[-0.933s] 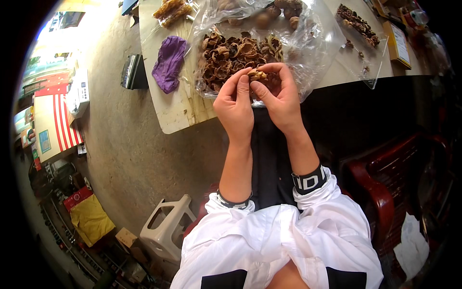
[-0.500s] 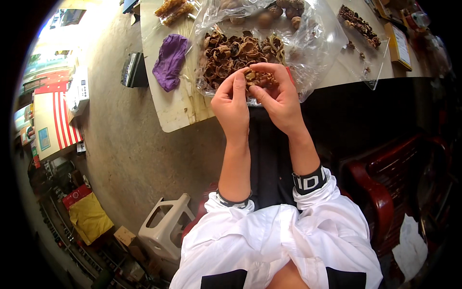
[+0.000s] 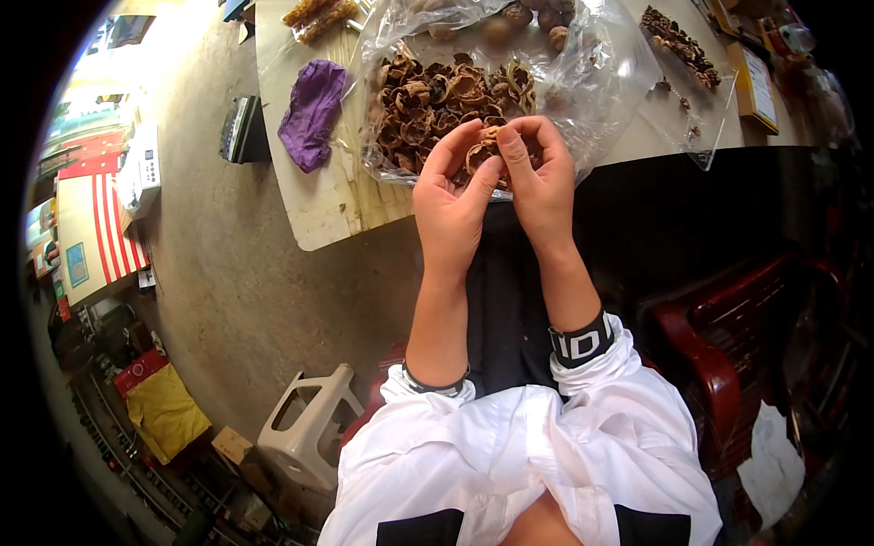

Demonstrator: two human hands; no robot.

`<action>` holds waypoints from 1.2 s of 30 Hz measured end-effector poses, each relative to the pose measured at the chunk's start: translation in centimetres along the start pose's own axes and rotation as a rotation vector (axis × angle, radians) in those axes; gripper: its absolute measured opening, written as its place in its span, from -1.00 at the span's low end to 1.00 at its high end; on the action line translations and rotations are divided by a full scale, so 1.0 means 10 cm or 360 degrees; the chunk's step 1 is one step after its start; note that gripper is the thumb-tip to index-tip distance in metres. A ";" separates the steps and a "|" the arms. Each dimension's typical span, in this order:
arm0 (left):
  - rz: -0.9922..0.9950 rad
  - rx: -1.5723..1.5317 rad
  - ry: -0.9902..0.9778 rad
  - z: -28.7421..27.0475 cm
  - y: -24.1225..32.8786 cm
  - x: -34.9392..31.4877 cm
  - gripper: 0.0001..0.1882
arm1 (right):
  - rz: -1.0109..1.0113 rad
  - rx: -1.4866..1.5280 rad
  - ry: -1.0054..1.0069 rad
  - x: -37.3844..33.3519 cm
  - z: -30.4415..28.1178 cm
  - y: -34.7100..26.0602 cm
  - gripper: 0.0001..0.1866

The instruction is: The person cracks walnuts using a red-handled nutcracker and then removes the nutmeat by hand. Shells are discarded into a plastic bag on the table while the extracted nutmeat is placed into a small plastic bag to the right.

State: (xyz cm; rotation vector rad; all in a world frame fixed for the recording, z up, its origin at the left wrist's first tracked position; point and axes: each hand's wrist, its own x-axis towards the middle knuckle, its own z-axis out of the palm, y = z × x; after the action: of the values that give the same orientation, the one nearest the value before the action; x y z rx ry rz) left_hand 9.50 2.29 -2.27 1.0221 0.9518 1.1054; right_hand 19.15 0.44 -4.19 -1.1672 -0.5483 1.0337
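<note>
Both my hands meet over the front edge of a clear plastic bag [image 3: 583, 118] on the table. My left hand [image 3: 452, 205] is curled, with its thumb bent inward. My right hand [image 3: 544, 187] curls opposite it, thumb up against the fingers. Between the fingertips is a light brown walnut piece [image 3: 492, 134], mostly hidden by the fingers; how much each hand bears I cannot tell exactly. Under and behind the hands lies a heap of broken walnut shells [image 3: 423, 105] in the bag. Several round whole walnuts [image 3: 519, 16] sit at the bag's far side.
A crumpled purple bag [image 3: 311, 114] lies left on the table [image 3: 332, 214]. Dark brown pieces [image 3: 678, 45] lie in a row at the right, beside a yellow-framed box [image 3: 754, 86]. A beige plastic stool [image 3: 305, 428] stands lower left, a dark red wooden chair [image 3: 701, 364] at right.
My hands have shifted slightly right. The left thumb has come down and inward, and the right thumb has risen. The view has turned a little, so the table appears shifted left.
</note>
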 end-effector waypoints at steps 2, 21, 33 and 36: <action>0.0006 -0.0008 0.0028 0.01 0.00 0.00 -0.63 | 0.0045 0.0046 -0.0013 -0.01 0.00 0.00 -0.78; -0.0134 -0.0203 0.0135 -0.07 0.02 0.02 -0.67 | -0.0225 -0.0501 -0.0084 -0.01 0.01 0.04 -0.77; -0.0433 -0.1123 -0.0121 -0.18 0.05 0.07 -0.68 | 0.0207 0.1031 -0.0493 0.05 -0.11 -0.07 -0.87; -0.0446 -0.1130 -0.0115 -0.19 0.03 0.07 -0.68 | 0.0121 0.0770 -0.0443 0.03 -0.09 -0.13 -0.83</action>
State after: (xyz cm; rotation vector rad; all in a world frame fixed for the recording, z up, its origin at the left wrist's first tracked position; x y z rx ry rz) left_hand 7.77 3.34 -2.53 0.3327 0.5480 1.0432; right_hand 20.47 0.24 -3.31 -0.6248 -0.4372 1.3173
